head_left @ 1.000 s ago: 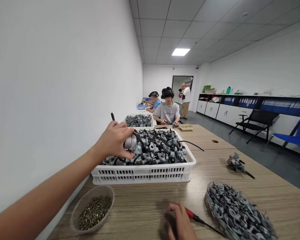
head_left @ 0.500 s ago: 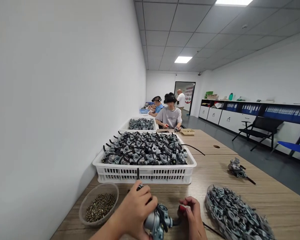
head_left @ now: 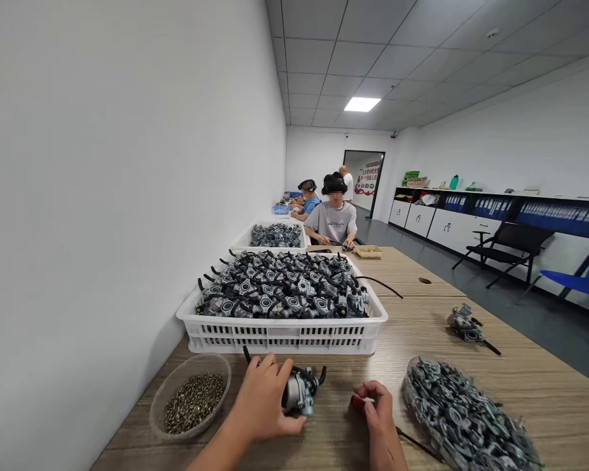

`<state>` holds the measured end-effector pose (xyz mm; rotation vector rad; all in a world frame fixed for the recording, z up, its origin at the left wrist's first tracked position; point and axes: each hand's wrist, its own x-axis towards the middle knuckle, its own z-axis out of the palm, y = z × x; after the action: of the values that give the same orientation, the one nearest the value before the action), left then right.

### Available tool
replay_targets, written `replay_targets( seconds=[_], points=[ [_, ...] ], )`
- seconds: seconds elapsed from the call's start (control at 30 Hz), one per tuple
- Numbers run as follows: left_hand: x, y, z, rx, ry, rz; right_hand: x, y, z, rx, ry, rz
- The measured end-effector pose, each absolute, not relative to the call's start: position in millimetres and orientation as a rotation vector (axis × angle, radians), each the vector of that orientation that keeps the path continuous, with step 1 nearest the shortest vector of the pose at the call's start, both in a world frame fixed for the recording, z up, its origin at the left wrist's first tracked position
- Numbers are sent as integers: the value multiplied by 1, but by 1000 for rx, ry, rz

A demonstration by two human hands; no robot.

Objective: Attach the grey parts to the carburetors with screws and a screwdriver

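Observation:
My left hand [head_left: 260, 402] is wrapped over a metal carburetor [head_left: 300, 391] with black hose ends, just in front of the white crate; the palm and fingers hide its left part. In my right hand [head_left: 380, 415] is a red-handled screwdriver [head_left: 358, 401], its thin dark shaft running toward the lower right, past the heel of the hand. The right fingers are curled round the handle, apart from the carburetor. A tub of small brass-coloured screws [head_left: 196, 402] stands left of my left hand. Right of my right hand is a clear tub of metal brackets [head_left: 466, 418].
A white crate [head_left: 279, 337] full of carburetors spans the table ahead, against the wall. Another carburetor [head_left: 466, 324] lies at the right. Beyond are a second crate [head_left: 275, 235], a small tray [head_left: 368, 252] and a co-worker [head_left: 331, 219] seated at the table.
My left hand has shifted slightly left and away from me, turning the carburetor, which now sits farther from my right hand. The right hand stays nearly in place with the screwdriver.

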<state>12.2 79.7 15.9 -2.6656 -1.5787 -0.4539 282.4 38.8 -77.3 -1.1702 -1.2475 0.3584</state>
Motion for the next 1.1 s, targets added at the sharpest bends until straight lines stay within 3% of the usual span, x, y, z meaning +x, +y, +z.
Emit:
replay_targets(
  seconds=[0.23,0.6,0.93,1.1],
  points=[
    [13,75,11,-2382,-1742,-603,284,24,-81,-1368,-1354,281],
    [-8,61,26,-2502,-1814,-430,307,31,-85,-1666,-1599,-201],
    [-13,58,42,-2493,-1879,-217,314,26,-80,-1709,-1738,-168],
    [-11,54,52,-2516,-1797,-281,311,21,-71,-1701,-1759,-117]
  ],
)
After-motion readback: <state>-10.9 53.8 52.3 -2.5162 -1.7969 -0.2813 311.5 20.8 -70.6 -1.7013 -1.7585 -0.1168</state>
